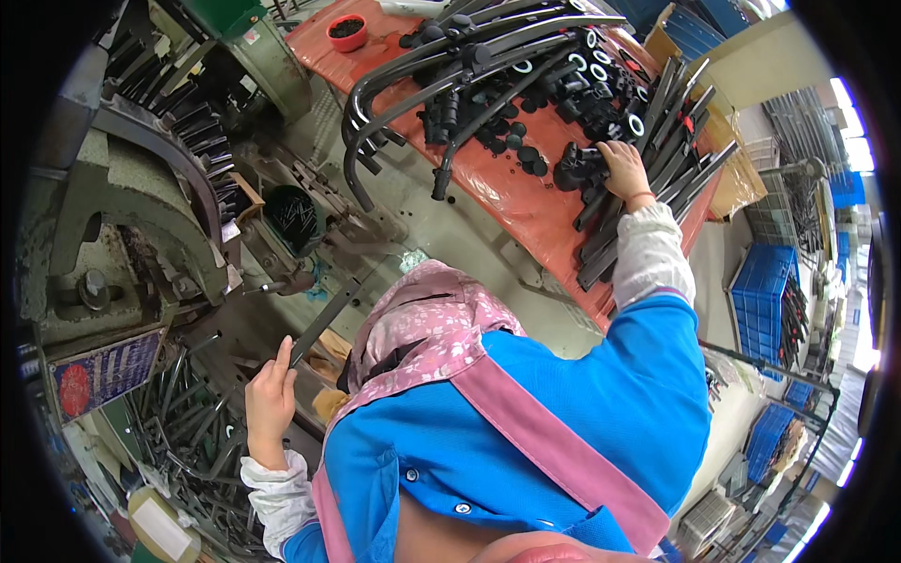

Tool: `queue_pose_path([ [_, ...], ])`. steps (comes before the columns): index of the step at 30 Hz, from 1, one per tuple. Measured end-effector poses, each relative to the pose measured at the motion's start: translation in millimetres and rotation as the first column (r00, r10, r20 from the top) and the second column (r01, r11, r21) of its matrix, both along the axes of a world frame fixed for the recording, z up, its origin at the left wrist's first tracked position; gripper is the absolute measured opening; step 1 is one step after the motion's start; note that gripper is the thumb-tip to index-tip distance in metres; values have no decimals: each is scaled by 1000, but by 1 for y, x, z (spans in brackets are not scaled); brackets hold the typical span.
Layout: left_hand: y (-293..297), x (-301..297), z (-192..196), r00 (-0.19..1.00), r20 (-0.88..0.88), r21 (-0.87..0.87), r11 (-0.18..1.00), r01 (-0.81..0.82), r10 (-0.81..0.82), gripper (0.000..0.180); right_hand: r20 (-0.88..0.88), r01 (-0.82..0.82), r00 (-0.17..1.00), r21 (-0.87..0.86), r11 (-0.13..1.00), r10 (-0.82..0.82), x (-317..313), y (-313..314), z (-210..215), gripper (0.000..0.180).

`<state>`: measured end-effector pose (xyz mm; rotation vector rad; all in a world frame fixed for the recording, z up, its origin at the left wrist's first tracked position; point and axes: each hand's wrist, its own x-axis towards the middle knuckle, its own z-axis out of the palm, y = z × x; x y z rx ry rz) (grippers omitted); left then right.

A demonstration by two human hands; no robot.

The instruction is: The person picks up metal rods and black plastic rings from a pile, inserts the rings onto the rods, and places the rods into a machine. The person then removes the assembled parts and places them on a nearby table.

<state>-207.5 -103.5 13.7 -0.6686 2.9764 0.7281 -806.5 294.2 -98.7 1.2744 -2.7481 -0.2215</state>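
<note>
My left hand (269,402) is closed around a flat black metal bar (326,322), with its index finger stretched along it. The bar slants up and away, beside my pink flowered apron (422,319). On the right, my right hand (623,172) reaches over the red-covered table (526,220). Its fingers curl onto a black plastic fitting (582,167) at the edge of a pile of similar parts. Black tubes (605,249) lie close under my right wrist. The underside of the right hand's grip is hidden.
Bent black tube frames (361,141) overhang the table's left side. A small red bowl (347,34) of dark bits stands at the far corner. A heavy green machine (122,220) is on the left, above piled metal tubes (188,413). Blue crates (762,296) stand at right.
</note>
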Motion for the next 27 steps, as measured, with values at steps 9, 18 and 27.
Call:
queue_pose_path([
  [9,4,-4,-3,997,28,-49,997,-65,67,61,894,684,150,-402,609,421,77,-79,53,49],
  [18,0,25,4,996,-2,-127,988,-85,85,61,509,670,-644,17,742,571,278,-198,53,65],
  [27,-10,77,2,988,-56,-194,969,-155,147,61,587,-83,283,-773,629,758,329,-248,89,65],
])
